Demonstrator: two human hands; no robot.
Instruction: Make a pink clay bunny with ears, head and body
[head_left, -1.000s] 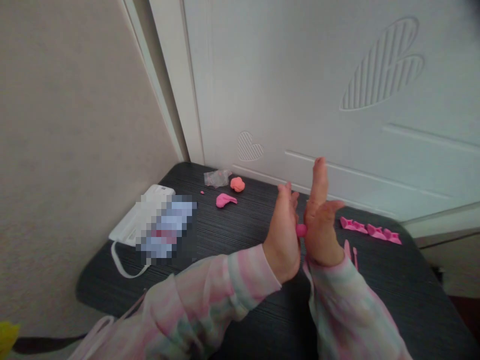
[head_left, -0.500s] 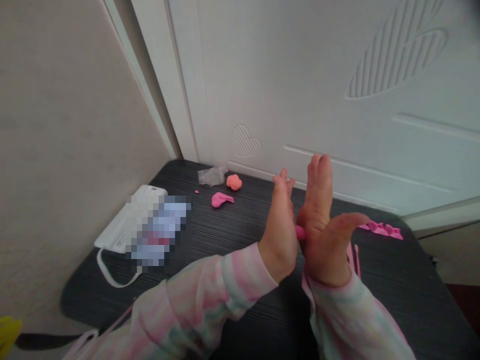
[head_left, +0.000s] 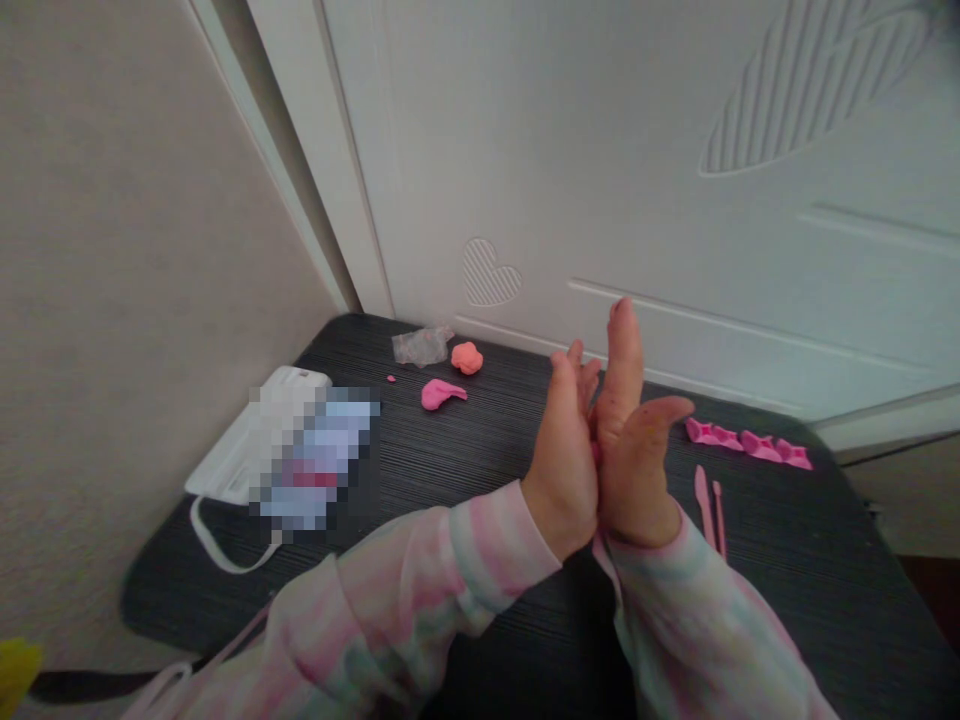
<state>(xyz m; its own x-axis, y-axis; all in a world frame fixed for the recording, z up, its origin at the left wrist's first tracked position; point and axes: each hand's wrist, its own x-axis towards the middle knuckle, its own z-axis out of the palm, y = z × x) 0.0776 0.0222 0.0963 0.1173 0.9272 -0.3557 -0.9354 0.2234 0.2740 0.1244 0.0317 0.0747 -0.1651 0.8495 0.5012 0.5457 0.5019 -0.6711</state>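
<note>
Mostly hidden, a small pink piece [head_left: 597, 452] sits between the palms of the left hand [head_left: 564, 462] and the right hand [head_left: 637, 475], only a sliver showing. It looks like modelling dough, so probably light, soft and easily dented; flat palms with even, gentle pressure would suit it better than pinching fingertips. It lies below the fingers, which point up and outward, extended rather than curled, the right thumb spread away. Beyond, on the dark table [head_left: 495, 450], rest a tailed pink lump [head_left: 439, 394] and an orange lump [head_left: 467, 358]; two slim pink tools [head_left: 703, 500] lie right of the hands.
</note>
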